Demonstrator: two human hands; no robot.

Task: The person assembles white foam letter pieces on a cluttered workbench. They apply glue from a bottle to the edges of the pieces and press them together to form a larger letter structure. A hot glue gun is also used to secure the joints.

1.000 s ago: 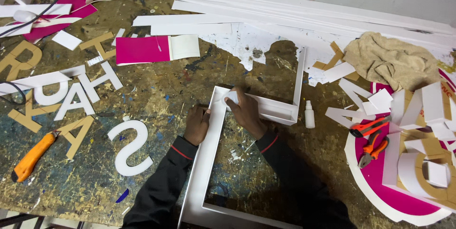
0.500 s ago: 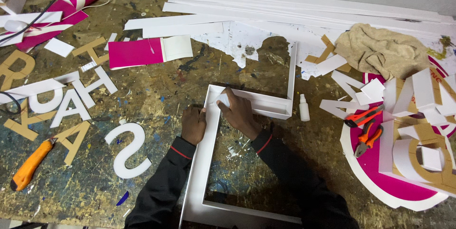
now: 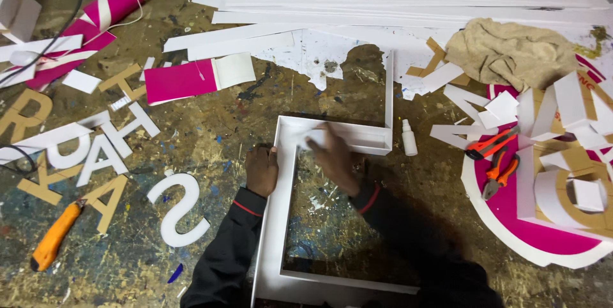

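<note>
Two hands on white frame [image 3: 281, 218]: left hand [image 3: 262, 171] grips outer edge; right hand [image 3: 335, 158], fingers flat, presses top strip. Best kept braced, pressure even.

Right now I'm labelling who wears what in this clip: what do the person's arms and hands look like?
Both arms wear dark, near-black long sleeves with a thin red band at each cuff. The left hand and right hand are bare: no gloves, and no rings or watch visible. The right hand is motion-blurred.
</note>
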